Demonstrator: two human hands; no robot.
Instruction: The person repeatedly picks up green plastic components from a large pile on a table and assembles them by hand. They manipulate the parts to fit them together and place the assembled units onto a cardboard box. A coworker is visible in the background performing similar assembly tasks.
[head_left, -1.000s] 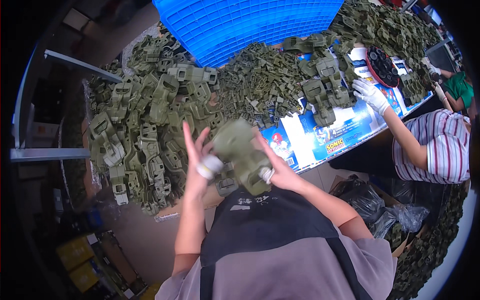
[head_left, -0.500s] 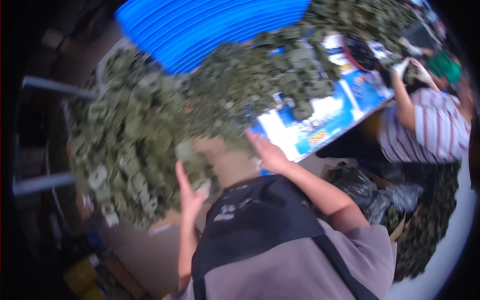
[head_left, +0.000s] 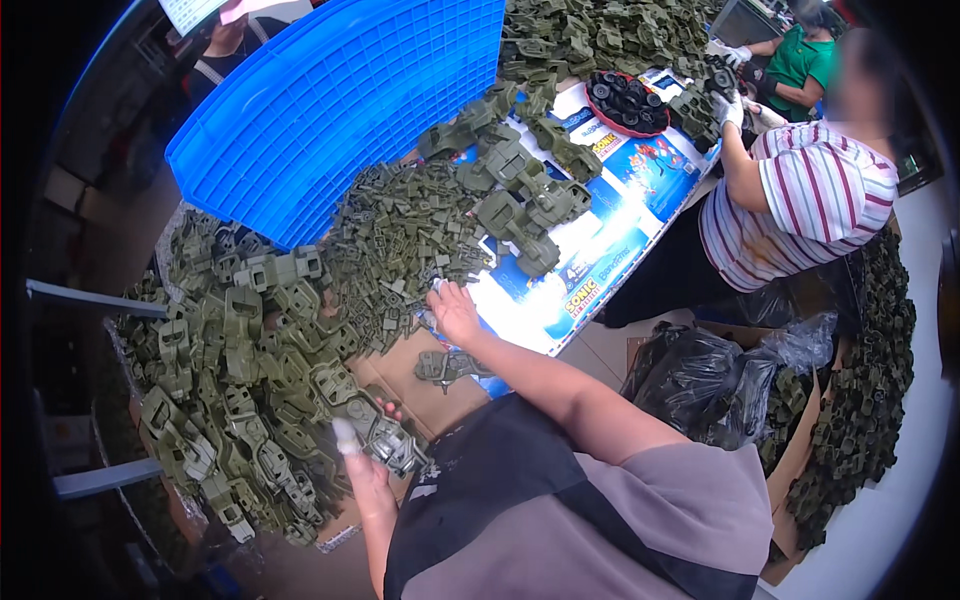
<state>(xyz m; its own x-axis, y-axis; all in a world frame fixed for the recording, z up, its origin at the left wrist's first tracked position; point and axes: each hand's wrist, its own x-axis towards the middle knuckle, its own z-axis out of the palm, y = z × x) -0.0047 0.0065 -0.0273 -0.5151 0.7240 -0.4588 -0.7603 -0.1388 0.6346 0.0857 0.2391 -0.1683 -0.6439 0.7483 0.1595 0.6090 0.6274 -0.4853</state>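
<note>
My left hand (head_left: 368,478) grips an olive-green plastic toy vehicle body (head_left: 382,432), thumb on the near side and fingertips showing beyond it. White covering wraps that thumb. My right hand (head_left: 457,314) is at the near edge of a heap of small olive-green plastic parts (head_left: 400,235), fingers drawn together and pointing down. Whatever lies between those fingertips is hidden. Between my hands, a brown cardboard sheet (head_left: 405,385) lies on the table, with another green vehicle part (head_left: 447,367) near its right side.
Many vehicle bodies (head_left: 240,340) are piled at left. A blue plastic crate (head_left: 340,110) stands behind the small parts. Bigger green pieces (head_left: 525,205) sit on the printed table cover (head_left: 600,265), near a red bowl (head_left: 628,103) of black wheels. Gloved co-workers stand right, beyond black bags (head_left: 690,375).
My left hand has moved down slightly and now holds a vehicle body. My right hand has shifted left, its spread fingers now drawn together at the small parts. The view has turned.
</note>
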